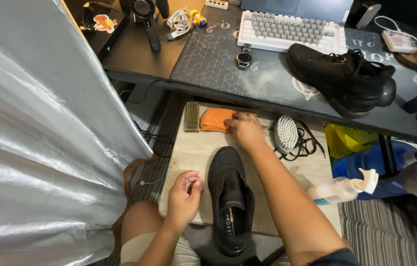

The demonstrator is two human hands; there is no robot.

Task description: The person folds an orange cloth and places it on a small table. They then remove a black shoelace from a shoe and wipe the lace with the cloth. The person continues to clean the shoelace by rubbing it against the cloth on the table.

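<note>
A black slip-on shoe lies on a pale wooden board on the floor, toe pointing away from me. My left hand rests beside its left edge with the fingers curled and nothing visible in them. Further out, my right hand lies flat on the right end of a folded orange cloth. A second black shoe sits on the desk above.
A narrow wooden brush lies left of the cloth, and a round white brush with black laces lies to its right. A spray bottle, a blue bag, a keyboard, a watch and a silver curtain surround the board.
</note>
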